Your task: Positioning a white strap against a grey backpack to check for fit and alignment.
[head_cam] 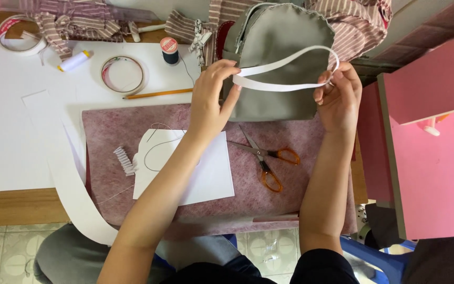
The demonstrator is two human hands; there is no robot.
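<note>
Head view looks down on a worktable (11,208) where both hands hold a white paper strip (285,66) bent into a loop over a grey pouch (277,63). Left hand (211,102) pinches the strip's two free ends, thumb and forefinger pressed together on them at the pouch's left edge. Right hand (338,97) grips the loop's far bend at the pouch's right edge, fingers curled shut around it. The strip arches across the pouch's middle. The pouch lies at the top of a mottled pink cloth (295,197).

Below the pouch, on the cloth, lie orange-handled scissors (266,158), blades open. A white sheet (206,179) with thread on it lies under the left forearm, a small pleated white piece (124,160) just beside it. Further left, on large white paper (6,137), sit a pencil (158,93), a tape ring (123,73), a dark thread spool (169,50), a white spool (74,61) and a second tape roll (19,34). Striped fabric (353,21) is bunched along the top edge. A pink board (432,158) stands to the right.
</note>
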